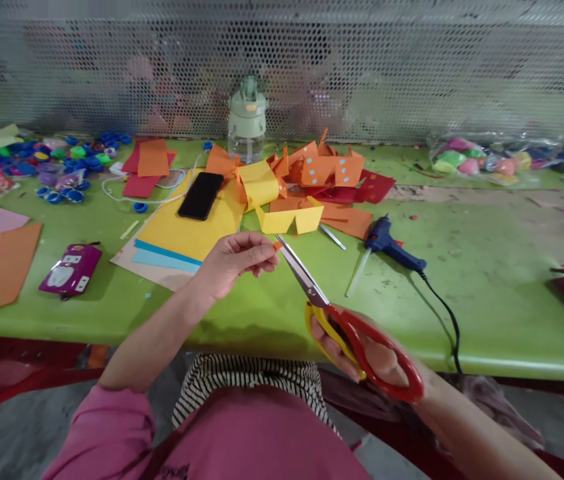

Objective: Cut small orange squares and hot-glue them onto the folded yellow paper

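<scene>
My left hand point(239, 262) pinches a tiny piece of orange paper point(277, 246) above the green table. Fingers and thumb of my right hand point(362, 347) are in the loops of scissors point(312, 291) with one red and one yellow handle. The scissor tips reach up to the orange piece, the blades close together. Just beyond the tips stands a folded yellow paper piece point(292, 218) with a notch in its lower edge. Behind it lie orange cut papers point(332, 170) with small pale squares on them. A pair of tweezers point(333, 237) rests near the yellow piece.
A blue glue gun point(393, 245) with a trailing cord lies on the right. A black phone point(201, 196) rests on stacked coloured paper point(177, 233). A water bottle point(247, 123) stands at the back. Purple boxes point(71, 269), small blue parts point(62, 160) and bagged pieces point(482, 157) lie around.
</scene>
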`<state>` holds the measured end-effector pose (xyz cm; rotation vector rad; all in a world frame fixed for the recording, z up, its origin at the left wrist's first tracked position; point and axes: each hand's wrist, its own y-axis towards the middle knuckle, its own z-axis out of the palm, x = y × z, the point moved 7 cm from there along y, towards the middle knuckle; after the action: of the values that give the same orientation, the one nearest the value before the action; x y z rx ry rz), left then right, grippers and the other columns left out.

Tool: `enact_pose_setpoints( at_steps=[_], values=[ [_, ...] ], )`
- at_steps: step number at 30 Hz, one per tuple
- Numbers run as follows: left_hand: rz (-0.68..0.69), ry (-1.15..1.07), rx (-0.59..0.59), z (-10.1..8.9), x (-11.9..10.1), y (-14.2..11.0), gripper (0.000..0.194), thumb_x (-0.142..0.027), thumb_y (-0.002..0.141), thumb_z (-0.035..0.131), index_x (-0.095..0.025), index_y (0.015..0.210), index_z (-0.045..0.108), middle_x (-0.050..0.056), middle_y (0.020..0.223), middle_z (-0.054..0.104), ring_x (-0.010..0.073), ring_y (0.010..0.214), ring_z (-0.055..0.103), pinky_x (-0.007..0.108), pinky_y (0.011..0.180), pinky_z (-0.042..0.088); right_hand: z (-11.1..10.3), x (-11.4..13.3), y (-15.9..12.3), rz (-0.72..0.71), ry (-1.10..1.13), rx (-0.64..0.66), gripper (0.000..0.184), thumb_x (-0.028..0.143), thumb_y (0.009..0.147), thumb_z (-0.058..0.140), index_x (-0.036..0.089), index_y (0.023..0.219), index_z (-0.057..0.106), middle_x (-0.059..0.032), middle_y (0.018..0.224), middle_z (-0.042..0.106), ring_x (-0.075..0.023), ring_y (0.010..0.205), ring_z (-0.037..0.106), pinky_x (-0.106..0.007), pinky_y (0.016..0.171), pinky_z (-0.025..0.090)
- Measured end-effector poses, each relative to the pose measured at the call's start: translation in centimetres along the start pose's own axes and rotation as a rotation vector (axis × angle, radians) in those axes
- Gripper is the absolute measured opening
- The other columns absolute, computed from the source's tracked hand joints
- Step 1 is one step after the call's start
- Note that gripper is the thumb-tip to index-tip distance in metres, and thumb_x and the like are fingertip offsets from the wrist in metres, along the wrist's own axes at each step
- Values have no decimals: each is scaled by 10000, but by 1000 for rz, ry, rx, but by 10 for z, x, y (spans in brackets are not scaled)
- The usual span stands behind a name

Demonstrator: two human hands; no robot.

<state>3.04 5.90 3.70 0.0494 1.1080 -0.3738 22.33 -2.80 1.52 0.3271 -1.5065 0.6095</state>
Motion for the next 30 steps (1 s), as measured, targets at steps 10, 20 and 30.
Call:
enact_pose_setpoints(
  at_steps=[10,20,30],
  values=[
    [-170,-201,-3,1,10,0,267,-322,609,915,-177,690,706,-34,618,710,42,478,624,109,425,453,-2,36,-1,14,-264,-10,672,876,768,446,236,925,573,-4,712,529,-135,579,436,-313,571,419],
    [-135,-320,36,3,8,1,244,-250,587,932,-141,672,732,-20,591,712,50,471,637,89,407,444,19,39,-1,16,-338,189,740,881,805,350,221,1063,563,-23,843,548,-126,615,480,-288,556,424],
    [-50,-291,99,6,7,1,279,-323,563,946,-179,682,738,-15,636,735,75,521,657,143,471,495,22,42,-3,16,-335,175,763,901,781,348,214,1029,571,-22,824,546,-133,631,485,-286,588,448]
  ],
)
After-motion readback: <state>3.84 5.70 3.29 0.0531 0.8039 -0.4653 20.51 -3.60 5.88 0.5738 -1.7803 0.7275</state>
